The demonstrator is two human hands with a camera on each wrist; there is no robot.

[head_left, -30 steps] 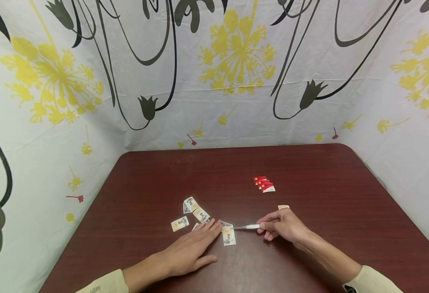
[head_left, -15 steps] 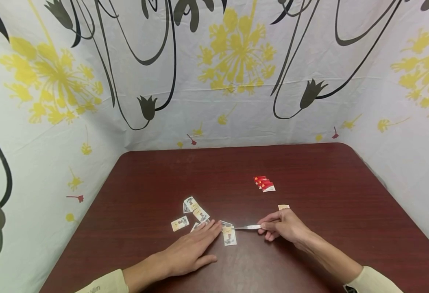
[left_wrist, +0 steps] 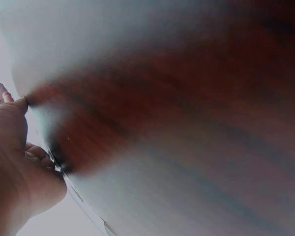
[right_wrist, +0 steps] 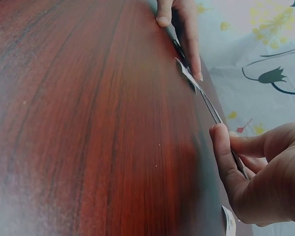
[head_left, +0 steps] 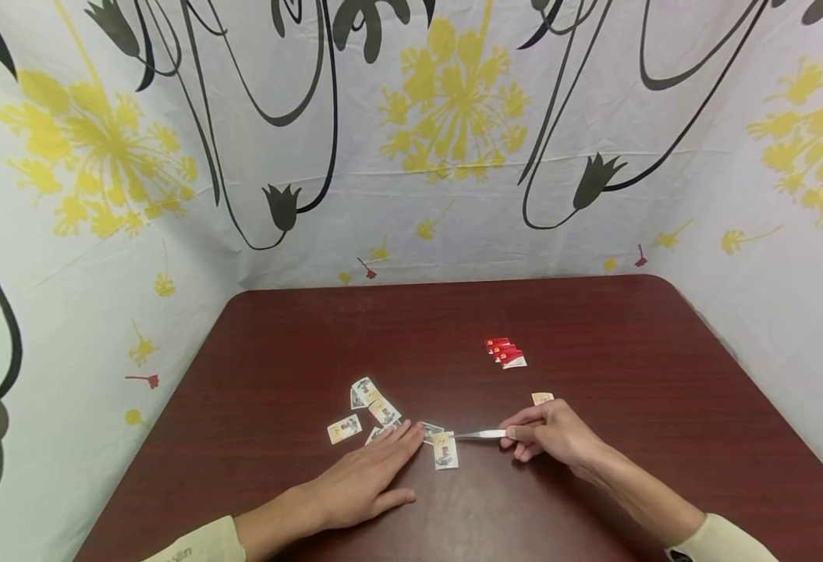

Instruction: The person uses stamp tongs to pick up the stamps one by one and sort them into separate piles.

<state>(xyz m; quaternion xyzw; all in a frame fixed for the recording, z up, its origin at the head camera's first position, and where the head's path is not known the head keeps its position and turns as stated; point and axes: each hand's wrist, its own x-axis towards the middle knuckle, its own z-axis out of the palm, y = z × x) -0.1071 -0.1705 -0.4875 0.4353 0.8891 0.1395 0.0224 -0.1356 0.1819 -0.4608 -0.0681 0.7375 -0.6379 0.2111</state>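
My left hand [head_left: 369, 480] lies flat on the table with fingers outstretched, its fingertips over part of a group of small stamps [head_left: 384, 411]. In the left wrist view only the thumb side of that hand [left_wrist: 19, 167] shows. My right hand [head_left: 555, 437] pinches silver tweezers [head_left: 480, 435] between thumb and fingers. The tweezers' tips meet the top edge of a yellow-and-white stamp [head_left: 445, 451]. Seen from the right wrist, this stamp [right_wrist: 186, 73] is tilted up at the tweezers' tips. Another stamp [head_left: 433, 432] lies partly under the left fingertips.
A loose stamp [head_left: 344, 429] lies left of the group. Three or so red-and-white stamps [head_left: 505, 353] overlap in a row farther back. One more stamp [head_left: 542, 398] lies just behind the right hand. Patterned cloth [head_left: 453, 234] hangs around the dark red table [head_left: 355, 328].
The tweezers and the stamp at their tips have shifted slightly to the right, uncovering more of the stamp behind. My left hand has stayed in place.
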